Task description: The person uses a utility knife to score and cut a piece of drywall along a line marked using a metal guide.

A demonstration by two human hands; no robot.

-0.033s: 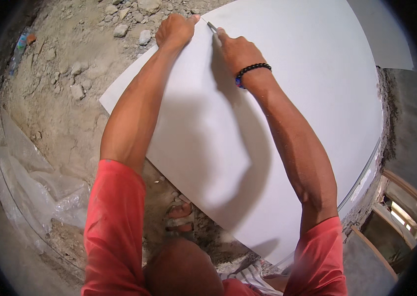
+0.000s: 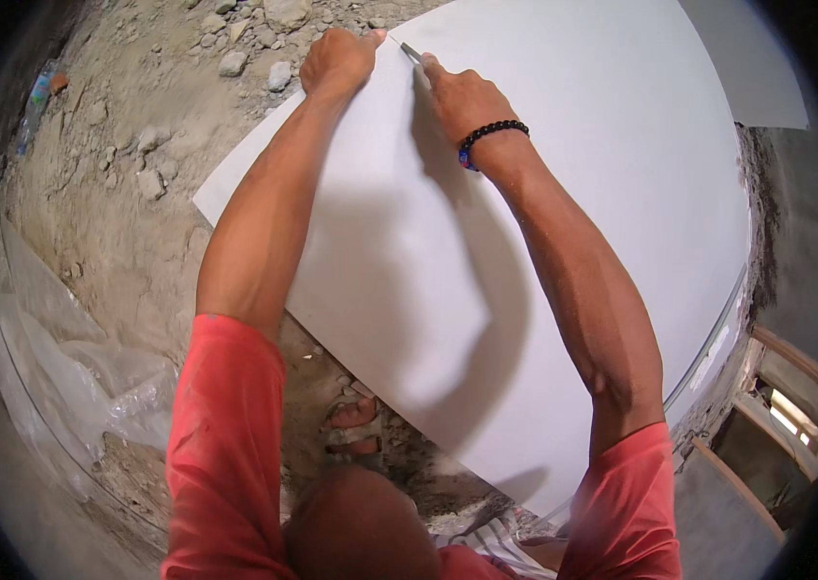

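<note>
A large white board [image 2: 612, 184] lies flat in front of me, with my arms' shadows across it. My left hand [image 2: 339, 64] is closed on the board's far left edge, its thumb pointing right along the surface. Just right of it, my right hand [image 2: 472, 104] grips a slim grey utility knife [image 2: 411, 51], its tip at the board near my left thumb. Most of the knife's handle is hidden inside my fingers. A dark beaded bracelet [image 2: 498, 129] circles my right wrist.
Bare dirt [image 2: 129, 242] with loose stones [image 2: 232, 64] borders the board on the left. Crumpled clear plastic sheeting [image 2: 90, 358] lies at lower left, a plastic bottle [image 2: 37, 101] at far left. Wooden frame pieces [image 2: 738, 483] stand at lower right. My foot [image 2: 354, 414] is below the board's near edge.
</note>
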